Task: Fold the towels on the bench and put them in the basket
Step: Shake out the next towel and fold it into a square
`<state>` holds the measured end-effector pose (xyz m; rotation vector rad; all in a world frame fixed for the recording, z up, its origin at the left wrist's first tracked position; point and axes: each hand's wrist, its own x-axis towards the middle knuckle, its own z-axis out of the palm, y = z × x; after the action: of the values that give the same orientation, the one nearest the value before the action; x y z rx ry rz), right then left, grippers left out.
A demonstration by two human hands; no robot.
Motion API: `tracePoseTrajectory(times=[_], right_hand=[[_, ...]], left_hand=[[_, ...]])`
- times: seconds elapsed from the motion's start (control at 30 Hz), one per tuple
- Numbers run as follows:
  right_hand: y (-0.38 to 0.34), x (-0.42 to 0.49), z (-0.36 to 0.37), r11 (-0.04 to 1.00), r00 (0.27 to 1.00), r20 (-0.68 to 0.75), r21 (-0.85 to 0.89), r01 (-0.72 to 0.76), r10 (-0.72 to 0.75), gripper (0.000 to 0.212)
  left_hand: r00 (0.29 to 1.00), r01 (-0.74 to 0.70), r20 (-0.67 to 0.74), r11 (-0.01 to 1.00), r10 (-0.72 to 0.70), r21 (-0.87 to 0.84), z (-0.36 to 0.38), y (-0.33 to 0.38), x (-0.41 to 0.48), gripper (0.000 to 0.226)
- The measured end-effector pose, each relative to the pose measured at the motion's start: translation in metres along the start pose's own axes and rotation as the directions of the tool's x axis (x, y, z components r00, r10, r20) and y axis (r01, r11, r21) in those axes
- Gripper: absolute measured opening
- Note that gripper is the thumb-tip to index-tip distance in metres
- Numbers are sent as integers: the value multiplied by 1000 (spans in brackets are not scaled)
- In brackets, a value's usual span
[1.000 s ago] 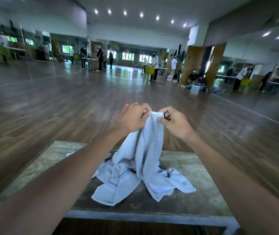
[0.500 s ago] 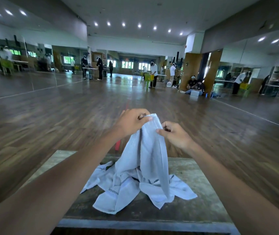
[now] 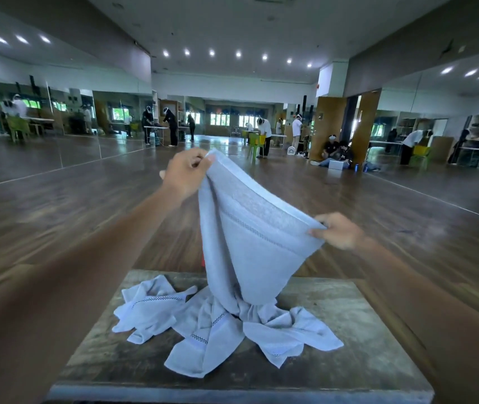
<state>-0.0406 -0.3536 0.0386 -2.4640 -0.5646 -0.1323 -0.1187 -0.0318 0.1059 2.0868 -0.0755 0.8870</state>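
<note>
Pale grey terry towel with a woven band near its hem is stretched in the air above the far edge of the weathered wooden bench. The left hand pinches one top corner between curled fingers and thumb, raised high. The right hand grasps the other top corner, lower and well apart from the left, so the hem slopes down from left to right. From that hem the cloth narrows downward, and its lower end rests on the bench, running into a heap of crumpled pale grey towelling at the middle of the bench. Flaps of the heap spread toward the left edge, the near edge and the right side; dotted dark stitching shows on several of them. How many towels make up the heap I cannot tell.

Behind the bench lies a dark, glossy wooden floor of a large hall. At the far wall people stand at tables beside green plastic chairs.
</note>
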Motion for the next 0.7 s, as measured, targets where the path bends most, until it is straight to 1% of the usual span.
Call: tracePoseTrajectory(times=[0.07, 0.1, 0.2, 0.23, 0.3, 0.4, 0.47, 0.53, 0.57, 0.7], right_hand=[[-11, 9, -25, 1000, 986, -166, -7, 8, -9, 24], [-19, 13, -37, 1000, 979, -206, 1, 7, -6, 23], [-46, 22, -68, 992, 992, -107, -107, 61, -73, 17], [-55, 24, -78, 989, 984, -141, -115, 90, -106, 14], [-69, 27, -98, 989, 957, -248, -51, 138, -147, 11], [-87, 27, -120, 988, 964, -236, 54, 141, -125, 10], [-96, 25, -132, 983, 942, -316, 102, 154, -115, 10], [-105, 20, -142, 987, 936, -334, 69, 143, -112, 18], [-109, 18, -146, 988, 929, -350, 53, 143, -116, 17], [-121, 14, -162, 977, 883, -456, 107, 183, -116, 11]], left_hand=[[999, 33, -2, 999, -33, 17, -12, 2, 9, 23], [999, 52, 3, 998, -52, 19, -16, 3, 13, 24], [996, 88, 22, 995, -89, 50, -29, 10, 21, 19], [995, 94, 23, 994, -95, 57, -33, 12, 22, 18], [993, 116, 3, 992, -116, 47, -39, 14, 25, 19], [993, 111, -30, 993, -110, 32, -48, 22, 26, 21], [994, 102, -41, 995, -101, 5, -52, 29, 27, 21], [994, 87, -60, 995, -90, -42, -57, 38, 30, 21], [995, 73, -66, 996, -77, -51, -60, 42, 31, 21], [995, 18, -100, 998, -24, -61, -74, 59, 38, 19]])
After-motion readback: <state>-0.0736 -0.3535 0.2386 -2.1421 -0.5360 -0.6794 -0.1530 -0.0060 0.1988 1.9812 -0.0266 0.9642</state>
